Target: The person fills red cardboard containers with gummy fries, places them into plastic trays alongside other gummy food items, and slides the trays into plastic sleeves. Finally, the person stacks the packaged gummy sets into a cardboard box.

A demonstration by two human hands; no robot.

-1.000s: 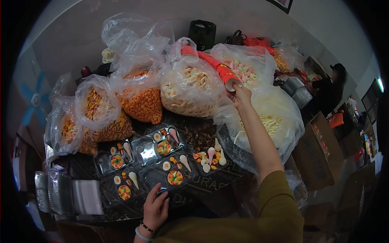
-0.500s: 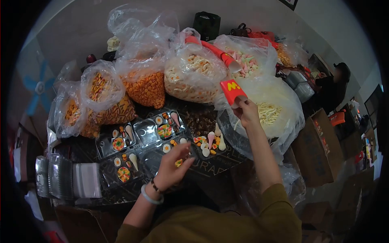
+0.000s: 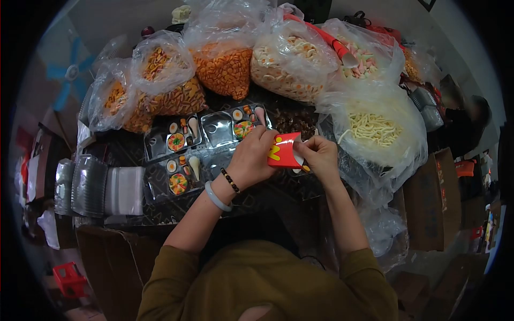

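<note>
A red fries carton (image 3: 284,151) with a yellow logo lies sideways between my two hands, above the clear trays. My left hand (image 3: 254,156) is closed on its left end. At its open right end, the fingers of my right hand (image 3: 319,157) pinch the edge. Clear plastic trays (image 3: 217,124) behind and left of my hands hold small candies: egg shapes, round pizza-like pieces (image 3: 176,142) and cone shapes (image 3: 194,128). Part of the tray under my left hand is hidden.
Open bags of orange snacks (image 3: 224,67), white pieces (image 3: 289,72) and pale fries-shaped candy (image 3: 372,128) line the back. Stacked red cartons (image 3: 326,40) lie on the bags. Clear lids (image 3: 88,184) stand left, a cardboard box (image 3: 423,200) right. A person (image 3: 471,123) is at far right.
My right hand has brought the red carton down and left from the bags, and my left hand has closed on it. The view has tilted down, so the table sits higher.
</note>
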